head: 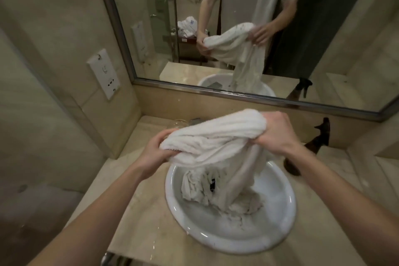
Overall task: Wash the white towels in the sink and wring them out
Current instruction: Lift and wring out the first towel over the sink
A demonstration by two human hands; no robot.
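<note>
A thick white towel [216, 136] is stretched between both hands above the round white sink [276, 227]. My left hand [155, 149] grips its bunched left end. My right hand [278, 131] clutches the right end, slightly higher. The towel's lower part hangs down in wet folds into the basin, where more wet white cloth [218, 192] lies heaped. A small dark tag shows among the folds.
The sink sits in a beige marble counter [133, 211] with water puddled near its front edge. A large mirror [323, 39] fills the back wall. A white socket panel [103, 73] is on the left wall. A dark faucet [319, 142] stands at the right.
</note>
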